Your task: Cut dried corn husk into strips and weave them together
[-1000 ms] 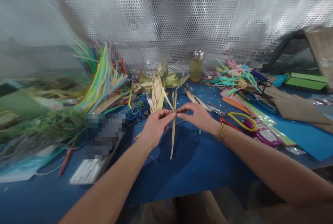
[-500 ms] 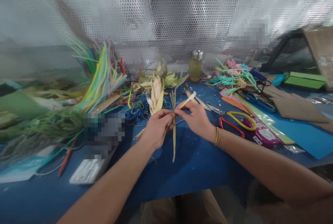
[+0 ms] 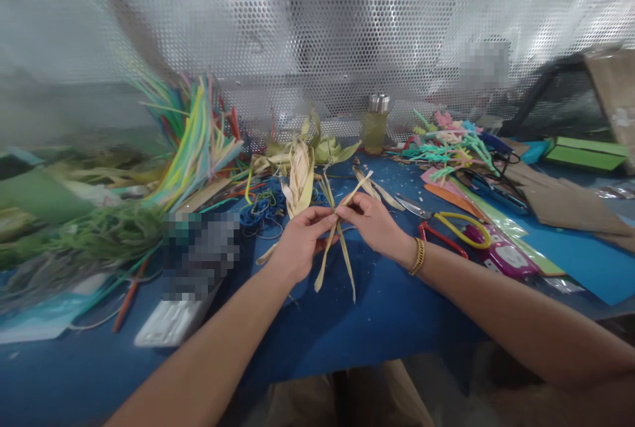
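Note:
Between my two hands are narrow strips of dried corn husk (image 3: pixel 346 258), crossing one another at my fingertips. My left hand (image 3: pixel 306 242) pinches them from the left, its fingers closed at the crossing. From the right, my right hand (image 3: pixel 373 221) pinches the same spot; a pale strip end sticks up past its fingers. Two strip ends hang down over the blue table, spread apart. Just beyond my left hand lies a larger bundle of dried husks (image 3: pixel 299 176). Loose husk strips (image 3: pixel 387 194) rest past my right hand. The exact crossing is partly hidden by my fingers.
Scissors (image 3: pixel 421 210) with red and yellow handles lie right of my right hand, by a purple object (image 3: pixel 510 252). Blue string (image 3: pixel 261 209) is tangled at left. Behind stand a lidded bottle (image 3: pixel 376 128) and a perforated metal panel (image 3: pixel 342 37). Pipe cleaners (image 3: pixel 191 143) fan out left.
The hanging strip ends have swung apart: one now slants down left and another down right, where a single one hung straight. Both hands keep their pinch in nearly the same place.

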Demonstrator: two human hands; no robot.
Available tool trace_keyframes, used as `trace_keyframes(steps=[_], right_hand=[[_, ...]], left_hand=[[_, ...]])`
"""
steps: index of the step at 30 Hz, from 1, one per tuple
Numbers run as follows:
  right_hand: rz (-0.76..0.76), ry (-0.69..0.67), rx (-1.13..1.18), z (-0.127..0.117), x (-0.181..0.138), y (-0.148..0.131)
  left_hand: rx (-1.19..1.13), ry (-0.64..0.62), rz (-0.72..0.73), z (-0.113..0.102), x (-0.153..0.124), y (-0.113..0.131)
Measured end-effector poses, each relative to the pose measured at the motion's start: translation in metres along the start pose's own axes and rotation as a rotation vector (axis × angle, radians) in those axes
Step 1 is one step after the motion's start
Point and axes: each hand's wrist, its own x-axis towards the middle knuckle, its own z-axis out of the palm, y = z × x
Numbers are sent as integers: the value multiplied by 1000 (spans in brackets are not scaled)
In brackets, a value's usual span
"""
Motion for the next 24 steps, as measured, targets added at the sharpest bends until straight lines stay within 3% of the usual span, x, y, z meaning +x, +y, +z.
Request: trace_keyframes(steps=[3, 7, 10, 16, 18, 24], right_hand=[[59, 19, 54, 3, -1, -1], [230, -18, 372, 9, -2, -4], [309, -43, 446, 11, -3, -6], [108, -19, 116, 6, -5, -3], [105, -43, 135, 6, -6, -5], [442, -104, 556, 15, -11, -19]], left_hand=[[8, 0, 26, 0, 0, -2], [-99, -11, 60, 2, 2, -6], [-95, 2, 58, 2, 1, -6], [55, -27, 60, 2, -1, -3], [78, -9, 85, 1, 0, -3], [296, 47, 339, -2, 0, -2]])
